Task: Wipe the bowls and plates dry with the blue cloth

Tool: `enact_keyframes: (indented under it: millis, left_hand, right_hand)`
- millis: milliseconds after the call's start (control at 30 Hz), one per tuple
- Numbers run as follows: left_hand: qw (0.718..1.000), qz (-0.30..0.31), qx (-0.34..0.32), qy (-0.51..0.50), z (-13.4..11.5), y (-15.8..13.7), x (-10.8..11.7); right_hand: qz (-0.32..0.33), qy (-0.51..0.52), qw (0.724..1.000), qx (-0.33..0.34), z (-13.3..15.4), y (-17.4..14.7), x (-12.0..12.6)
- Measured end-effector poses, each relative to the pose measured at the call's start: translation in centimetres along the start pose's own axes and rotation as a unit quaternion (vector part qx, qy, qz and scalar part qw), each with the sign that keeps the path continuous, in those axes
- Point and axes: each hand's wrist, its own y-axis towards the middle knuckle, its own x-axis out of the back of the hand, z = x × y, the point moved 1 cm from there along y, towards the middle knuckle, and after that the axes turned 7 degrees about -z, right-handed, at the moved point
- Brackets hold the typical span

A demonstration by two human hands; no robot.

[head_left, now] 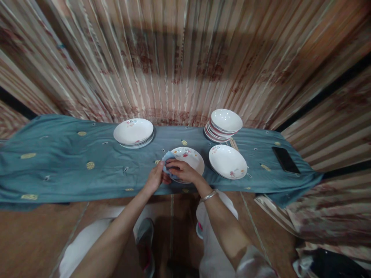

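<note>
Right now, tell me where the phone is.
In the head view the black phone lies flat at the far right end of the blue-green cloth, right of the single flowered plate and away from both hands.

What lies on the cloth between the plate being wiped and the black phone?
In the head view, one white floral plate lies alone between the plate being wiped and the black phone.

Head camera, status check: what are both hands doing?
Left hand and right hand both grip a light blue cloth on a white floral plate. Black phone lies apart.
</note>
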Motion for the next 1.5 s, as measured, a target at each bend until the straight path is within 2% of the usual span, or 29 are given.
enact_keyframes:
  millis: [67,267,500,800,933,1100,1267,1400,1500]
  left_hand:
    - [1.0,-0.004,-0.005,0.013,-0.1,0.0,0.1]
    - [0.995,-0.014,-0.093,0.029,-0.3,0.1,0.3]
    - [0.998,0.037,-0.037,0.042,-0.2,0.3,0.0]
    - [0.998,0.02,-0.024,0.055,-0.4,0.1,-0.1]
    - [0.998,0.018,-0.03,0.056,-0.4,0.1,-0.1]
    - [0.997,0.022,-0.042,0.053,-0.2,0.1,0.0]
    - [0.997,0.016,-0.05,0.054,-0.1,0.2,0.0]
    - [0.997,0.01,-0.055,0.061,-0.1,0.2,-0.2]
    - [0.995,0.009,-0.061,0.078,-0.1,0.1,-0.3]
  right_hand:
    - [0.023,0.025,0.999,-0.003,0.4,-0.5,0.4]
    - [0.098,0.053,0.994,-0.015,2.0,-2.3,2.2]
    - [0.118,-0.019,0.991,-0.056,3.4,-4.5,4.2]
    - [0.044,-0.17,0.983,-0.058,3.6,-6.6,6.1]
    - [0.019,-0.269,0.962,-0.054,3.6,-6.7,5.9]
    - [-0.011,-0.373,0.923,-0.093,3.6,-6.2,5.6]
    - [-0.047,-0.429,0.895,-0.117,3.2,-5.1,5.4]
    - [-0.054,-0.433,0.894,-0.107,2.7,-4.3,5.4]
    - [-0.063,-0.397,0.912,-0.086,2.0,-4.0,5.3]
